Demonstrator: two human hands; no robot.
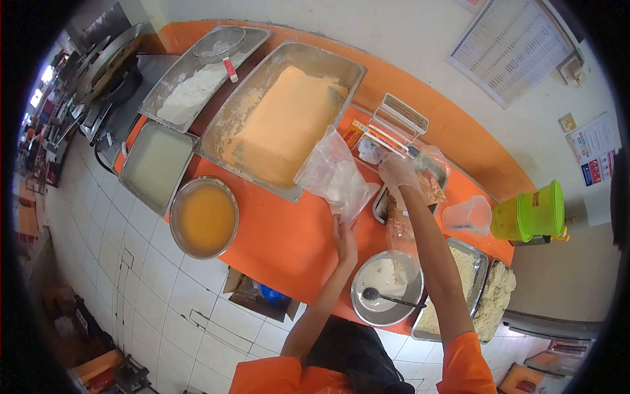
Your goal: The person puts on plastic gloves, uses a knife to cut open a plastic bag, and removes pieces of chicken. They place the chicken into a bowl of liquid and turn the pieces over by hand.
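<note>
My left hand (344, 238) grips the lower end of a clear plastic bag (340, 177) with something white inside, over the orange table. My right hand (398, 173), seemingly in a thin clear plastic glove, is over a metal tray (379, 209) at the back of the table. Its fingers are blurred and partly hidden, so what they hold cannot be made out. Beneath my right forearm lies a clear bag with brownish contents (399, 230). Closer to me stands a metal bowl (354, 299) of white liquid, with a black ladle (394, 299) resting in it.
Left are a large pan (359, 72) of orange-tinted powder, a white-powder tray (147, 105) with a strainer (230, 69), a pale-liquid pan (190, 148) and an orange-liquid bowl (231, 226). Right stand crumb trays (482, 266), a translucent jug (467, 215) and green containers (545, 209).
</note>
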